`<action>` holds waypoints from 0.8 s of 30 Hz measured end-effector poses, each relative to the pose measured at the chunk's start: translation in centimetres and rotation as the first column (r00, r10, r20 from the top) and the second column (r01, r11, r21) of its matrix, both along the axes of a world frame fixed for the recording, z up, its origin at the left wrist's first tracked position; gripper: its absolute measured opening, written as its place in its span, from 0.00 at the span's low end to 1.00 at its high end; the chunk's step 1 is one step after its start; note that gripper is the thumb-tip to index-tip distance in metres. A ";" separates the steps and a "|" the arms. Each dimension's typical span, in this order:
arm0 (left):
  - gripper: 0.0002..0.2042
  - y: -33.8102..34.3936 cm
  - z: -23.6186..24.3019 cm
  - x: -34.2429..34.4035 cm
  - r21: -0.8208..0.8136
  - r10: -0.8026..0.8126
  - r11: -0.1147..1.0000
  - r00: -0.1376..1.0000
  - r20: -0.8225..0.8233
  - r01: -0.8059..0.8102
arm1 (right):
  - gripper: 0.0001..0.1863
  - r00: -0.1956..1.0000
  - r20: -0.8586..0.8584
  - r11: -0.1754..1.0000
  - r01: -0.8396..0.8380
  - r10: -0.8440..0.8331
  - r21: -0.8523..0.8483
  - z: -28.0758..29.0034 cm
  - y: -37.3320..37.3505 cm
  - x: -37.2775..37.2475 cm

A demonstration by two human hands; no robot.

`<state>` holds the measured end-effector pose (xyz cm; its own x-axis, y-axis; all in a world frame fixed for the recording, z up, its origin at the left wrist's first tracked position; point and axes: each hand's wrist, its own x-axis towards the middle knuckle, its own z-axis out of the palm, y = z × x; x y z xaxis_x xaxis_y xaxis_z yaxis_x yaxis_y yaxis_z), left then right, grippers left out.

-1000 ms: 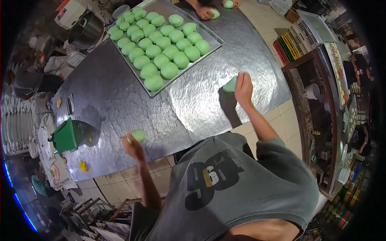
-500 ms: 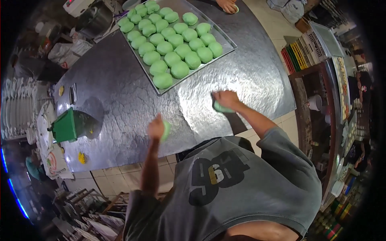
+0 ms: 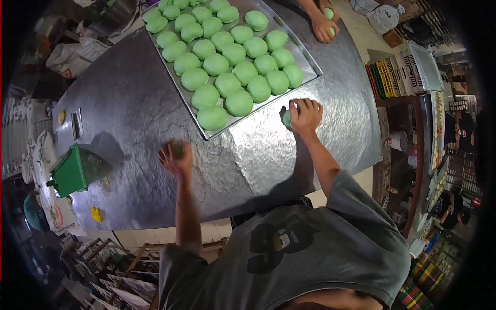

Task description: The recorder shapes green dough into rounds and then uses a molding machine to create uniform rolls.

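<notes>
My left hand (image 3: 174, 157) is over the metal table (image 3: 129, 175), left of the tray's near corner. Its fingers curl round a ball of green dough (image 3: 178, 150), which looks dark and partly blurred. Just off the tray's near right edge, my right hand (image 3: 306, 118) cups a second ball of green dough (image 3: 287, 118) against the tabletop, and most of that ball is hidden under the palm. Several rounded green dough balls (image 3: 238, 103) lie in rows on the metal tray (image 3: 305, 72) ahead of me.
Across the table, a co-worker's hands (image 3: 324, 26) hold small green dough pieces. To the left stand a green container (image 3: 70, 170), a yellow lump (image 3: 96, 214) and a flat metal tool (image 3: 77, 124). Stacked crates (image 3: 395, 75) stand on the right.
My left hand has moved left and a little away from me; my right hand has moved forward, closer to the tray. More of the co-worker's hands shows. The view has shifted slightly.
</notes>
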<state>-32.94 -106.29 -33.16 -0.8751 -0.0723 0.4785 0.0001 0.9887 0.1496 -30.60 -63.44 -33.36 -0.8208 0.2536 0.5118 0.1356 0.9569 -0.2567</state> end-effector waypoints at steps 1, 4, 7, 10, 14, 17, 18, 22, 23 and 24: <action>0.15 -0.5 -0.1 -1.9 0.050 -0.061 0.997 0.998 -0.020 0.062 | 0.09 0.999 -0.001 0.999 0.035 -0.035 -0.006 0.0 -0.1 -1.3; 0.18 -0.5 0.4 -4.7 0.086 -0.091 0.991 0.986 -0.136 0.103 | 0.15 0.988 -0.065 0.990 0.140 -0.140 0.003 1.4 -1.5 -2.1; 0.21 1.1 1.5 -2.8 0.039 -0.124 0.990 0.961 -0.248 0.138 | 0.31 0.982 0.060 0.983 0.179 -0.180 0.031 2.8 -5.0 1.4; 0.24 2.6 2.2 2.1 0.132 -0.132 0.980 0.985 -0.110 0.147 | 0.38 0.978 0.142 0.987 0.142 -0.151 0.074 2.9 -7.1 5.7; 0.29 2.9 1.8 8.1 0.038 -0.088 0.995 0.996 -0.019 0.089 | 0.38 0.992 0.103 0.997 0.067 -0.071 0.042 1.8 -8.6 10.8; 0.31 2.3 1.2 11.5 0.025 -0.071 0.997 0.997 0.024 0.070 | 0.34 0.996 0.087 0.998 -0.008 0.002 0.066 1.7 -9.7 14.7; 0.31 2.0 1.0 12.6 0.035 -0.051 0.998 0.998 0.043 0.049 | 0.34 0.995 0.098 0.998 -0.027 0.022 0.053 1.8 -10.0 16.1; 0.33 -0.4 1.3 15.8 -0.016 0.014 1.000 0.999 -0.031 -0.014 | 0.32 0.982 0.049 0.981 -0.187 0.185 0.055 3.4 -9.6 20.3; 0.34 -1.0 1.4 15.9 0.006 0.016 1.000 0.998 0.058 -0.016 | 0.32 0.986 0.096 0.990 -0.136 0.138 -0.019 3.7 -9.2 20.6; 0.34 -1.5 1.5 15.7 0.035 0.049 0.998 0.971 0.234 -0.059 | 0.31 0.986 0.034 0.985 -0.161 0.163 -0.059 4.0 -8.6 20.4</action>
